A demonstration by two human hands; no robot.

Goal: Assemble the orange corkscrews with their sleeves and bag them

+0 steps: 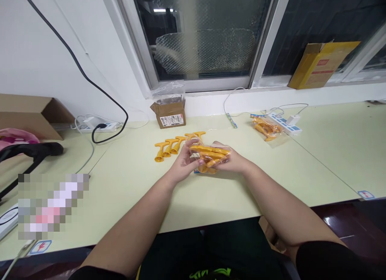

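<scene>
A clear plastic bag of yellow-orange T-shaped pieces is held between my two hands above the table. My left hand grips the bag's left side, thumb in front. On its right side my right hand is closed round it, its fingers partly hidden behind the bag. Several loose yellow T-shaped pieces lie in a row just beyond my left hand. Farther right lies another clear bag with orange pieces.
A small open carton stands by the wall under the window. Power strips lie at right and left, with a black cable hanging down. A black curved object and larger carton are at left.
</scene>
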